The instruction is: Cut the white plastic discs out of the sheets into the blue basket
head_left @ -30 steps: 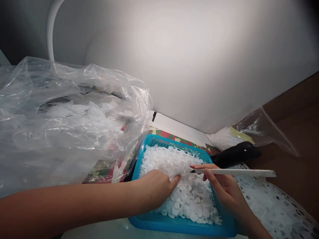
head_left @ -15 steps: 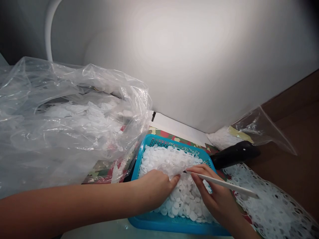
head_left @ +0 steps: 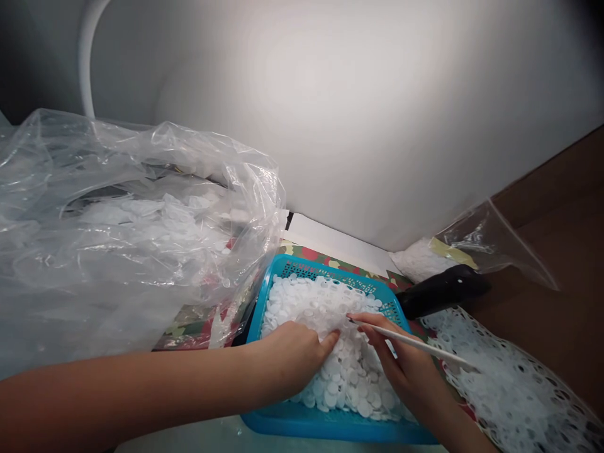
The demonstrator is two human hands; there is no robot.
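A blue plastic basket (head_left: 325,426) holds a heap of small white discs (head_left: 337,384). On top of the heap lies a white sheet with rows of round holes (head_left: 330,296). My left hand (head_left: 295,355) reaches in from the left, fingers curled over the sheet's near edge and thumb pointing right; its fingertips are hidden. Pinched in my right hand (head_left: 401,358) is a slim white pen-like tool (head_left: 425,345) with a dark tip, the tip close to the sheet just right of my left thumb.
Large clear plastic bags (head_left: 117,264) with white material fill the left. Right of the basket lies a pile of punched white sheets (head_left: 509,377). A black handle (head_left: 446,289) sits behind it, near a clear bag of white pieces (head_left: 415,259). A pale wall (head_left: 330,113) stands behind.
The tool has shifted slightly, and its tip sits a little higher, with the right fingers moved a bit up and left. My left hand stays nearly still on the sheet.
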